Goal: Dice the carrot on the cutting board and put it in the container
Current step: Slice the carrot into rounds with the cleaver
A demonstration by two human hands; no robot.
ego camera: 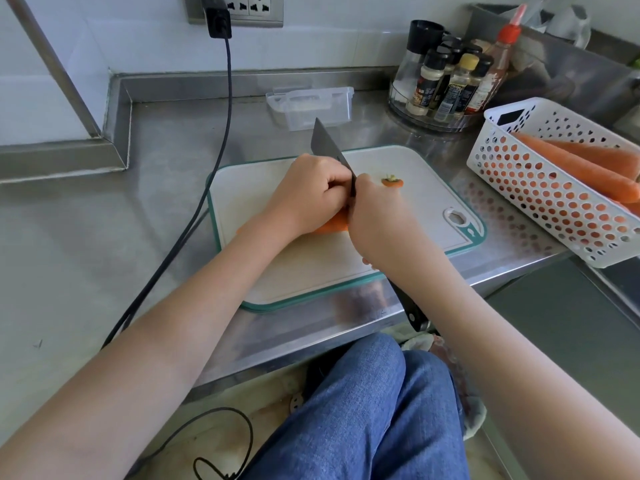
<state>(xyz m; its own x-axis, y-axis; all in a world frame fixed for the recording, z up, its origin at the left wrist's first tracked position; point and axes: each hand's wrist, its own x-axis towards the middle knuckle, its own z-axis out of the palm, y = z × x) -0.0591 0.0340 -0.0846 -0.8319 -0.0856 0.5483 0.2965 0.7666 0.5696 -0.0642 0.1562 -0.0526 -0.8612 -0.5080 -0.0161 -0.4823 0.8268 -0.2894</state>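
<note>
**Carrot held under knife on cutting board**

The stainless-steel countertop is seen spanning most of the view, w/ a raised steel lip at the back. On it, near the front edge, a white rectangular plastic cutting board w/ teal rim is laid at a slight angle. To the right of the board, partly over the counter edge, a white perforated plastic basket is set, w/ whole orange carrots lying inside. Behind the basket, a clear round rack of spice bottles is placed against the back lip. A black power cable is run from the wall socket down across the counter, left of the board. Just behind the board, a small clear rectangular plastic container is stood, apart from the board.

The dark-bladed kitchen knife w/ black handle is gripped by the right hand, fingers curled round the handle near the blade; the blade tip is pointed away, toward the container. The orange carrot is lain on the board approx. at its centre, mostly hidden, and is held down by the left hand, fingers curled over it, touching the blade's side. A small cut-off carrot top w/ green stub is left on the board, just right of the right hand.
</note>
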